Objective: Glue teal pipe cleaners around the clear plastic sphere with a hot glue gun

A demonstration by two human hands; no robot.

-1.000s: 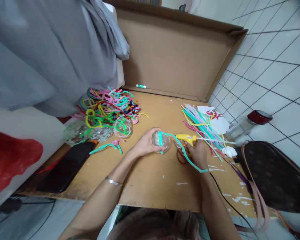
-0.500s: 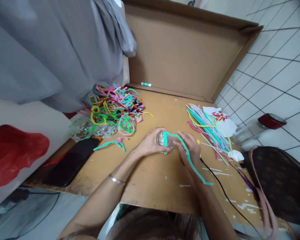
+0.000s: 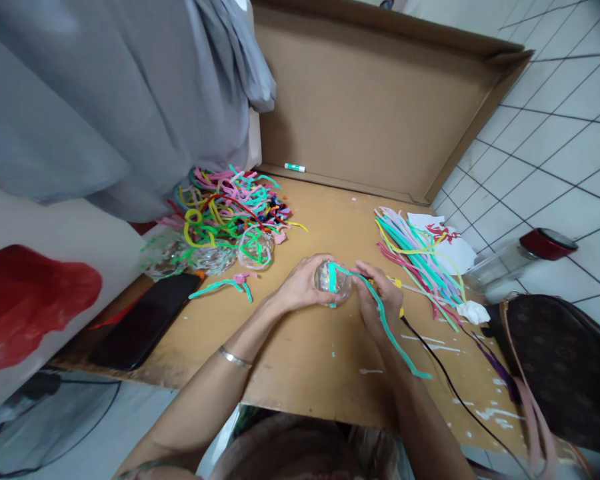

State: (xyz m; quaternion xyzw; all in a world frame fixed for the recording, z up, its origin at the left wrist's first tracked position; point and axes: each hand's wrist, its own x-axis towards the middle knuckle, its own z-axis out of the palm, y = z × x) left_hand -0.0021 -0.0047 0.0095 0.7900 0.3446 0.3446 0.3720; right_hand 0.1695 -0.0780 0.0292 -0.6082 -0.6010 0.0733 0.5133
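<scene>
My left hand [image 3: 305, 283] is wrapped around a clear, rounded plastic piece [image 3: 341, 287] with a turquoise pipe cleaner band down its side. From the top of that band, a long turquoise pipe cleaner [image 3: 389, 330] runs right and trails over the back of my right hand [image 3: 379, 293]. My right thumb and fingers are closed on it, just beside the plastic piece. Mostly hidden by that hand is what looks like a glue gun [image 3: 398, 283], showing yellow parts, a pale stick and a black cord.
Left stand a heap of coloured pipe cleaners [image 3: 230, 200], clear plastic pieces [image 3: 213, 259] and a black phone [image 3: 145, 323]. Straight pipe cleaners [image 3: 420, 250], a red-lidded bottle [image 3: 510, 257] and a brown bag [image 3: 560, 367] are right. A cardboard box wall [image 3: 360, 100] closes off the back.
The pipe cleaner's near stretch now lies lower and closer to my right fingers, and its loose end has dropped slightly. My left hand keeps its hold on the plastic piece.
</scene>
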